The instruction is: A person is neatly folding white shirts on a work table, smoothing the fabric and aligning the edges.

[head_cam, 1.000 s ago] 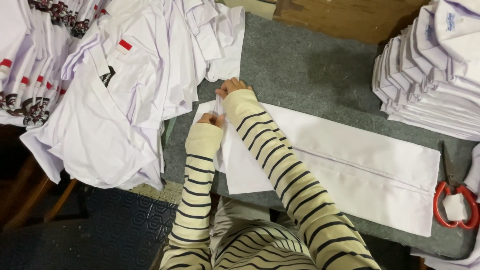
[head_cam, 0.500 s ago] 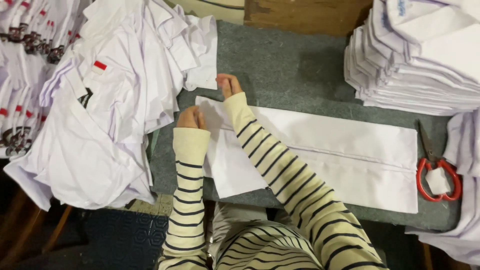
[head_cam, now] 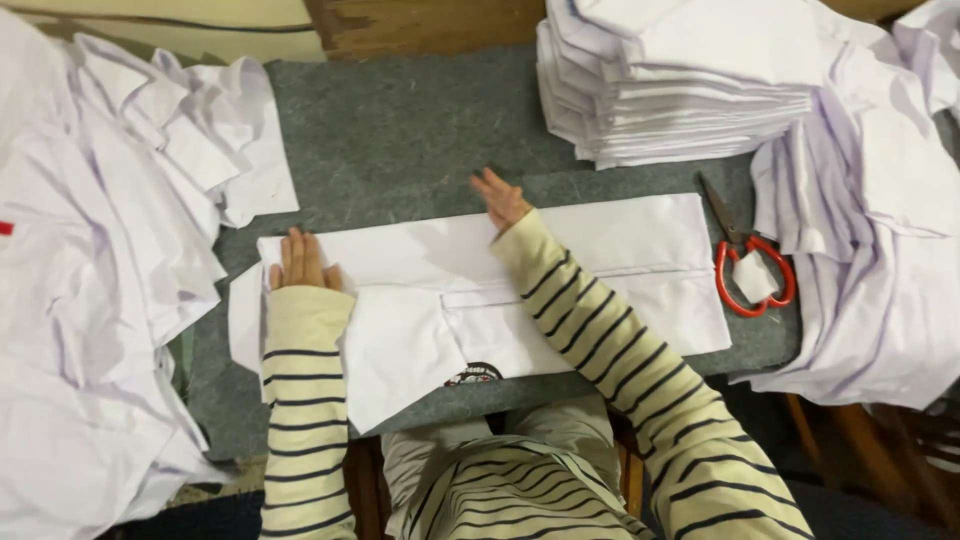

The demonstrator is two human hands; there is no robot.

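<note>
White shirt (head_cam: 600,290) lies folded lengthwise on grey felt mat (head_cam: 400,130), beneath both palms; left hand (head_cam: 300,262) flat, fingers spread, pressing its left end; right hand (head_cam: 500,200) open on its upper edge, gripping nothing; red scissors (head_cam: 745,262) beside shirt's right end

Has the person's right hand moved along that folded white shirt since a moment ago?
Yes. The right hand was close beside the left hand at the folded shirt's left end; now it lies nearer the shirt's middle, closer to the red scissors.
</note>
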